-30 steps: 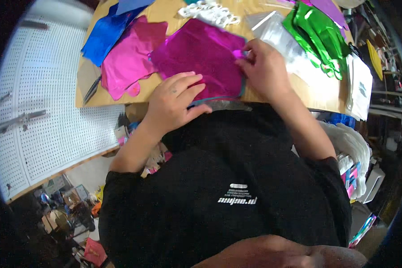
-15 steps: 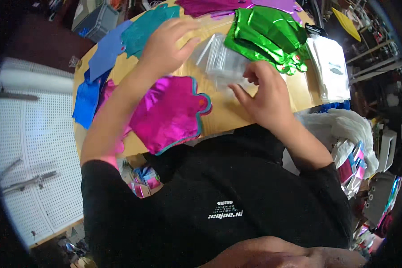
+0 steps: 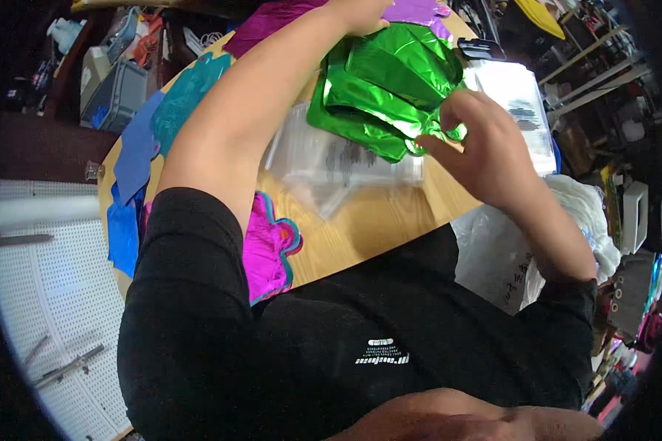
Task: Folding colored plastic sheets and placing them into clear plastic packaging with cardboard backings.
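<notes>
My left arm stretches across the table to its far side. There my left hand (image 3: 364, 15) is at the lilac foil piece (image 3: 418, 10), its fingers partly cut off by the picture's top edge. My right hand (image 3: 489, 147) hovers at the near right corner of the shiny green foil pieces (image 3: 393, 77), thumb and forefinger apart, nothing visible between them. Clear plastic bags (image 3: 346, 165), blurred, lie partly under the green foil. A magenta foil piece (image 3: 265, 253) with a scalloped edge lies at the near edge, partly hidden by my left sleeve.
Teal foil (image 3: 191, 99), a periwinkle piece (image 3: 136, 147) and a blue piece (image 3: 123, 231) line the left side. Dark magenta foil (image 3: 268, 26) is at the far side. Right of the green foil lies a stack of white packets (image 3: 515, 110) beside a black clip (image 3: 481, 49).
My left hand has moved from beside the teal foil to the far side. My right hand has shifted right, to the green foil's corner. The whole view has shifted, and the clear bags now blur.
</notes>
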`<state>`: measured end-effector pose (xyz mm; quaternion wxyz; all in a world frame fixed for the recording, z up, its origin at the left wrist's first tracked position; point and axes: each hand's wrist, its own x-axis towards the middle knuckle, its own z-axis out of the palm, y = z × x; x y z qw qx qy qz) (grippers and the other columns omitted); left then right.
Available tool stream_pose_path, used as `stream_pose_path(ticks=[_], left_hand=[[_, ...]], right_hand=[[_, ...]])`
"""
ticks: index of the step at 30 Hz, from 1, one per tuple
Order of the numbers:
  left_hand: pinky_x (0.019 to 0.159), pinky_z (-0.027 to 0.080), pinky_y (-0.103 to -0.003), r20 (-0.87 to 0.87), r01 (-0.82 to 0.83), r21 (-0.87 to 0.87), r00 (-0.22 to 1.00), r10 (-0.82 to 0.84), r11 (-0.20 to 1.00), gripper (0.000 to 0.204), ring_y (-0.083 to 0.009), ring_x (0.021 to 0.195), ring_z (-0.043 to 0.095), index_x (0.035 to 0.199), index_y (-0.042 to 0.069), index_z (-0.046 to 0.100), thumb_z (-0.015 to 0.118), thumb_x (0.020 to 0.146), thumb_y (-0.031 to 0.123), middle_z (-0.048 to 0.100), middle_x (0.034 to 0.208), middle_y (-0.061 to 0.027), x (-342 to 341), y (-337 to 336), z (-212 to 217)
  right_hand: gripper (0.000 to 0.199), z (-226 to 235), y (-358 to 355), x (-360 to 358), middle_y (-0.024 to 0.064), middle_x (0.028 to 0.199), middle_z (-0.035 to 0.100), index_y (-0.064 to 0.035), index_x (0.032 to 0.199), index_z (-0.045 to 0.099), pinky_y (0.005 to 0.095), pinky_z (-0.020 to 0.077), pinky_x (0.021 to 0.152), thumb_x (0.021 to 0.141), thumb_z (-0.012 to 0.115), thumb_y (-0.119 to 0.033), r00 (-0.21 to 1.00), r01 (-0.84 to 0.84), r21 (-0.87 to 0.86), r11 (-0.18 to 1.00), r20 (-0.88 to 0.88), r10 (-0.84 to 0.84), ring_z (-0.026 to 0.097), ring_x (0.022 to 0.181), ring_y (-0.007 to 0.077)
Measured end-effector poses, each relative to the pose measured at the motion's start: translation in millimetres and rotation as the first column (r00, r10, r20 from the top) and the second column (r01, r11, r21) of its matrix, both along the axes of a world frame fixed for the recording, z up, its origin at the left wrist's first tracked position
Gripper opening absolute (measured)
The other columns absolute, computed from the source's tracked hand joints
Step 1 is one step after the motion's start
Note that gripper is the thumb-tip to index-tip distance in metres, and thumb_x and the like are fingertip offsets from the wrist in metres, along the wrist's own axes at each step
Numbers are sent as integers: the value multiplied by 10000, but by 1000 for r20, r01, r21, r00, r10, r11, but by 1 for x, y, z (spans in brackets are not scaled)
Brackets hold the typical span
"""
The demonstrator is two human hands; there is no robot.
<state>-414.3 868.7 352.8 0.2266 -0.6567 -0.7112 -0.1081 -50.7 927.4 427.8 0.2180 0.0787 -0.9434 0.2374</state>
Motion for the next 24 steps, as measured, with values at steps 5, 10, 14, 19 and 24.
stream_pose_path(ticks=[5, 10, 14, 19, 24], left_hand=[[835, 562, -520, 78, 3, -266, 997, 18, 964, 228, -413, 909, 707, 911, 40, 765, 656, 883, 238, 736, 935, -215, 4, 33, 3], [771, 562, -536, 8, 57, -223, 998, -57, 973, 206, -421, 821, 708, 842, 41, 755, 604, 864, 180, 731, 864, -210, -6, 42, -12], [761, 560, -538, 29, -37, -22, 999, 37, 999, 183, -418, 819, 708, 835, 68, 752, 595, 856, 160, 730, 863, -206, -6, 42, -19], [810, 558, -529, 145, -135, 86, 982, 122, 987, 161, -402, 883, 714, 869, 85, 763, 607, 836, 113, 730, 912, -213, 33, 41, 9], [868, 549, -498, 295, -258, 190, 935, 195, 947, 174, -396, 968, 698, 923, 74, 778, 627, 837, 74, 728, 1000, -214, 17, 28, 13]], right_hand=[[306, 0, 44, -28, 122, 840, 610, -30, 880, 577, 415, 503, 731, 798, 848, -146, 998, 32, 59, 998, 48, -35, 622, 804, 337], [292, -21, 98, -77, 128, 827, 622, -20, 882, 582, 433, 508, 735, 846, 817, -190, 995, 99, 210, 973, -9, -100, 638, 802, 344], [356, -17, 112, -118, 169, 898, 713, -32, 918, 687, 473, 543, 751, 802, 799, -349, 989, 90, 226, 970, 98, -114, 693, 847, 369], [340, -41, 143, -164, 192, 930, 721, -47, 942, 709, 480, 551, 790, 795, 787, -344, 970, 95, 293, 951, 190, -155, 691, 890, 402], [365, -47, 136, -193, 212, 944, 734, -50, 975, 721, 485, 558, 844, 814, 775, -374, 977, 4, 272, 962, 206, -62, 702, 950, 405]])
